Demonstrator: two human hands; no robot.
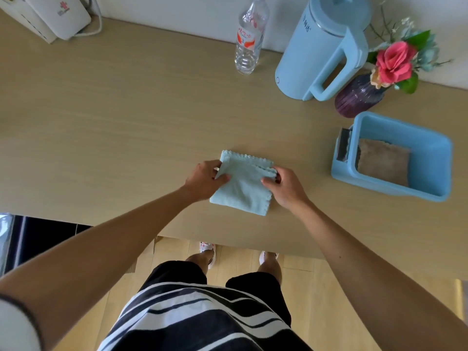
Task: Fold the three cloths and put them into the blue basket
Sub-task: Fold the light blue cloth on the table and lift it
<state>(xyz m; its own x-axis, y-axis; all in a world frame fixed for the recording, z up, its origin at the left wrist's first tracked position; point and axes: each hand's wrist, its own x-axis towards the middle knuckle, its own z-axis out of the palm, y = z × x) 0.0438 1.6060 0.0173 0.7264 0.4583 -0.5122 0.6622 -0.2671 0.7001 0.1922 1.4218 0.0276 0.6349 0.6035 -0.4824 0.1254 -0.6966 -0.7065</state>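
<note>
A light blue cloth (pixel 243 188) lies folded into a small rectangle on the wooden table (pixel 126 122), near its front edge. My left hand (pixel 205 177) pinches the cloth's upper left edge. My right hand (pixel 285 186) grips its upper right corner, where the scalloped edge is lifted. The blue basket (pixel 435 160) stands to the right. Inside it lies a folded brown cloth (pixel 382 160), and a dark grey cloth (pixel 343 145) shows at the basket's left end.
Along the back wall stand a clear water bottle (pixel 249 39), a light blue kettle (pixel 321 46) and a purple vase with flowers (pixel 359 97). A white device (pixel 58 19) sits at the back left corner.
</note>
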